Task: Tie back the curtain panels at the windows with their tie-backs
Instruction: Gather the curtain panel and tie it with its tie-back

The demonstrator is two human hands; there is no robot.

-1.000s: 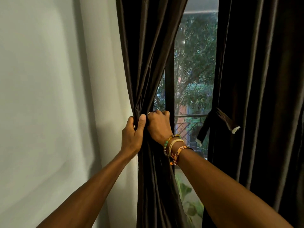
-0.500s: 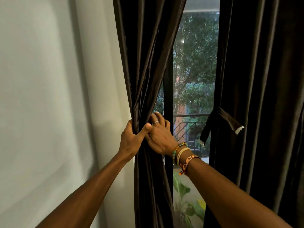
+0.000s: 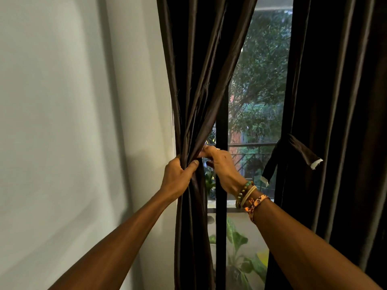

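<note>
A dark brown left curtain panel (image 3: pixel 194 84) hangs beside the wall, gathered into a narrow bunch at waist height. My left hand (image 3: pixel 178 176) grips that bunch, thumb across its front. My right hand (image 3: pixel 219 164), with bracelets on the wrist, reaches round the bunch's right side and its fingertips pinch the fabric there. I cannot make out a tie-back on this panel. The right curtain panel (image 3: pixel 339 101) hangs loose, and its dark tie-back (image 3: pixel 301 149) dangles open from its left edge, white-tipped ends apart.
A pale wall (image 3: pixel 73 122) fills the left. Between the panels a dark window frame bar (image 3: pixel 222 185) stands in front of glass, with a balcony railing (image 3: pixel 251 145), trees and potted leaves (image 3: pixel 236 243) outside.
The left panel's bunch has been drawn tighter and further left, showing more window. My right hand has turned from lying over the bunch to pinching its right edge.
</note>
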